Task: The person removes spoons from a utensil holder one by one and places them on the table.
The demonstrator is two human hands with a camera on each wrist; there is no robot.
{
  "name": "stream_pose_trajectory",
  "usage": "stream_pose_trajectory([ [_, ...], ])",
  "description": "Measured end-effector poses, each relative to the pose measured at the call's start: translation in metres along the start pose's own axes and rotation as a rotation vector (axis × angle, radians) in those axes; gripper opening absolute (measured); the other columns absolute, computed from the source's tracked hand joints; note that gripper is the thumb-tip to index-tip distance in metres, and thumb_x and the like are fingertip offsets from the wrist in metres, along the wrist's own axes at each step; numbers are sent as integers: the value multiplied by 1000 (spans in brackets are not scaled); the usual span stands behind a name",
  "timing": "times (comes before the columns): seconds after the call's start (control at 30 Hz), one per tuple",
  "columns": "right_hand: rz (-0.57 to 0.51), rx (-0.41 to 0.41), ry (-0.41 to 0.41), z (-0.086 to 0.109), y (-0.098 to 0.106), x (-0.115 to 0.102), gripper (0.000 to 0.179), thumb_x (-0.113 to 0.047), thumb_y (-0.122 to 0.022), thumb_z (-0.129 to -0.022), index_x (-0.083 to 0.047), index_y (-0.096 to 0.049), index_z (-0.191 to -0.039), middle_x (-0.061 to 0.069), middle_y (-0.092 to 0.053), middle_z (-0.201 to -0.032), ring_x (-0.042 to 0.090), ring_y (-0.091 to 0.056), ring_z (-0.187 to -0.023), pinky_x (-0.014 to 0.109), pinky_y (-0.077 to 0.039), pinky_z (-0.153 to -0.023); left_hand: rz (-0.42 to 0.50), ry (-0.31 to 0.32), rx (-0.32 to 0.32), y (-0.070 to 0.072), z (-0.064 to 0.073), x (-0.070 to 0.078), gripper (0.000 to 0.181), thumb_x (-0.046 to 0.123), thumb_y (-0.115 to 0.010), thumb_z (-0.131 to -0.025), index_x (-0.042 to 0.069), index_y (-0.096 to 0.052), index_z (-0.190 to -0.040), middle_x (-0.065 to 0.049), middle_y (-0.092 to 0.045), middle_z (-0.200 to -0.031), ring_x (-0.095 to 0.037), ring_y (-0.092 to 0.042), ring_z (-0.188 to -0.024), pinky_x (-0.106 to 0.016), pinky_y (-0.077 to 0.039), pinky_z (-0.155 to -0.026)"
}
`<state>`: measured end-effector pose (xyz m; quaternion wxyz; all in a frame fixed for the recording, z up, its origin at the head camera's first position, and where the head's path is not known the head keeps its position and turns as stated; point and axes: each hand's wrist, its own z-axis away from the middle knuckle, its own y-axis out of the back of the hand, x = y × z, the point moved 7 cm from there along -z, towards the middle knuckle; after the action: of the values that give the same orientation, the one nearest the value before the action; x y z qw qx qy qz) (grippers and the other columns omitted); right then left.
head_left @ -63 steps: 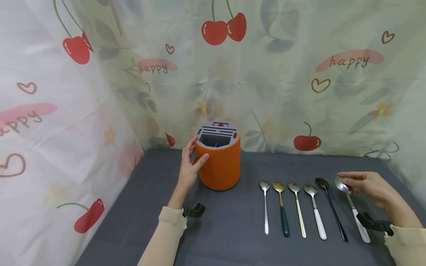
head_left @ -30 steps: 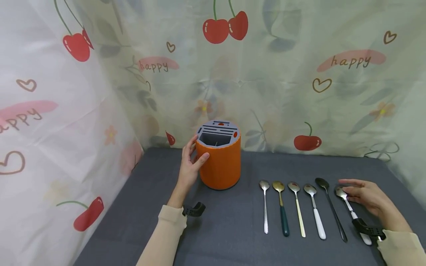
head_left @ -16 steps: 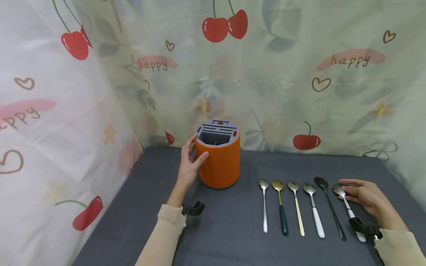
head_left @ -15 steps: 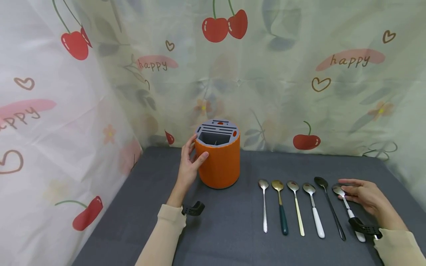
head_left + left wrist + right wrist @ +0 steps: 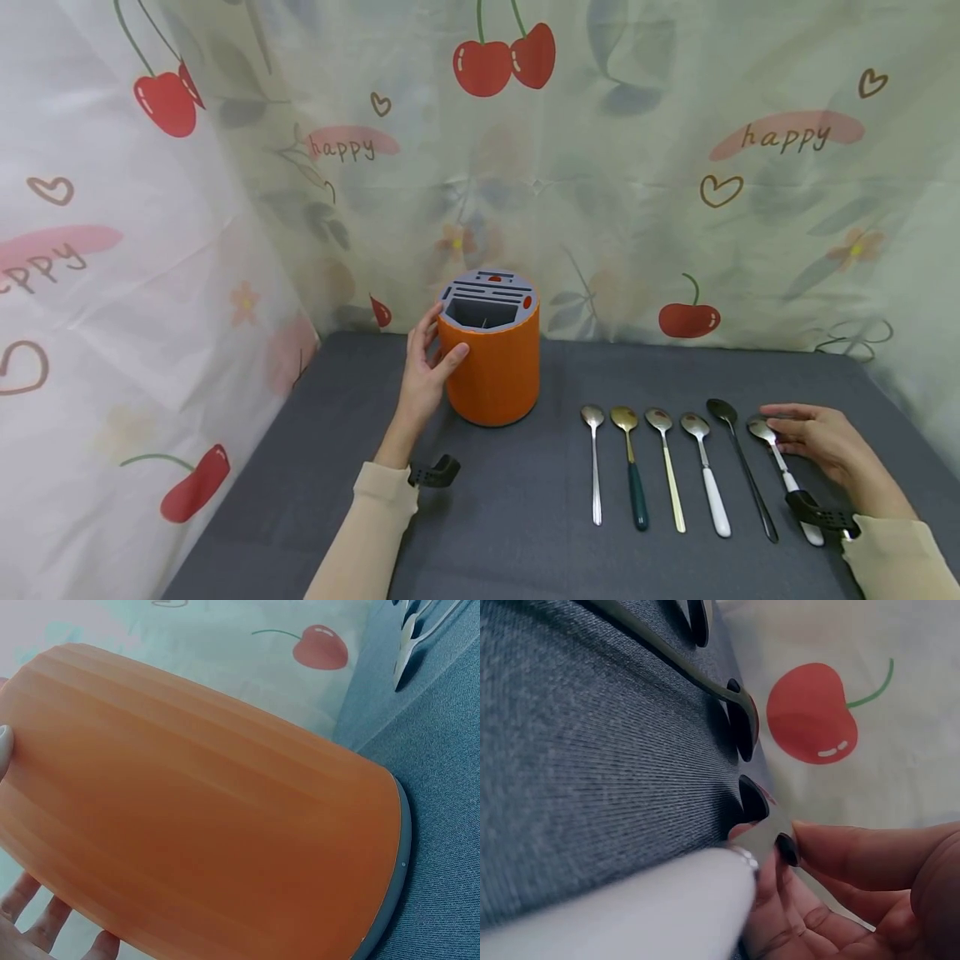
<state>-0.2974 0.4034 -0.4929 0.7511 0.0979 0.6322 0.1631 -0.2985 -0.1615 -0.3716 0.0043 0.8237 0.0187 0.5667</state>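
In the head view my left hand [image 5: 424, 377] holds the left side of an orange utensil holder [image 5: 495, 375], thumb on its front and fingers around the far side. The holder stands upright, its grey top cut with slots and one large opening. My right hand [image 5: 832, 446] pinches the rightmost spoon [image 5: 790, 482] at its bowl. That spoon has a silver bowl and a white handle, and the wrist strap covers part of the handle. The right wrist view shows the thumb [image 5: 870, 851] and fingers about the bowl, with the white handle [image 5: 652, 911] close to the camera.
Left of the held spoon lie a black spoon [image 5: 744, 471], a white-handled spoon [image 5: 714, 492], a cream-handled spoon [image 5: 671, 475], a green-handled gold spoon [image 5: 636, 483] and a silver spoon [image 5: 596, 467]. A printed curtain [image 5: 615, 208] backs the grey-covered table [image 5: 510, 517].
Compared with two seconds ago, my right hand and the rightmost spoon's bowl are slightly closer to me. Over the last second they hold nearly still. The left hand stays on the holder.
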Motion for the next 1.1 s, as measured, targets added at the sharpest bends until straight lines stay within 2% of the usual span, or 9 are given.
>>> stream_pose_trajectory([
  [0.13, 41, 15, 6, 0, -1, 0, 28, -9, -60, -105, 7, -68, -126, -11, -63, -99, 9, -62, -80, 29, -60, -70, 0, -6, -1, 0, 0, 0, 69, 14, -69, -102, 24, -37, -162, -9, -27, -161, -28, -27, -153, -54, -25, -124],
  [0.33, 55, 15, 4, 1, -1, -2, 32, -7, -57, -106, 14, -63, -128, -9, -64, -97, 10, -63, -79, 29, -59, -70, 4, -10, -4, 1, 1, 0, 69, 13, -69, -102, 22, -37, -162, -11, -27, -160, -29, -27, -153, -55, -25, -124],
  [0.53, 112, 37, 9, 4, 1, -7, 40, -6, -49, -108, 27, -48, -132, 1, -67, -90, 14, -66, -72, 33, -60, -65, -1, -2, -3, 1, 1, 1, 69, 13, -69, -102, 22, -36, -162, -11, -27, -160, -28, -27, -153, -54, -25, -124],
  [0.83, 168, 59, 10, 5, 4, -8, 41, -3, -50, -107, 29, -46, -131, 4, -67, -87, 14, -66, -70, 34, -61, -64, -8, 0, -4, 1, 2, 3, 69, 14, -68, -102, 21, -36, -162, -11, -26, -161, -29, -27, -153, -54, -26, -124],
  [1.1, 199, 121, 5, 12, 12, -11, 42, -7, -50, -107, 27, -46, -133, 4, -69, -90, 13, -67, -71, 35, -61, -63, -9, 1, -9, 0, 2, 2, 69, 14, -69, -102, 21, -36, -162, -12, -27, -160, -29, -27, -153, -55, -26, -124],
])
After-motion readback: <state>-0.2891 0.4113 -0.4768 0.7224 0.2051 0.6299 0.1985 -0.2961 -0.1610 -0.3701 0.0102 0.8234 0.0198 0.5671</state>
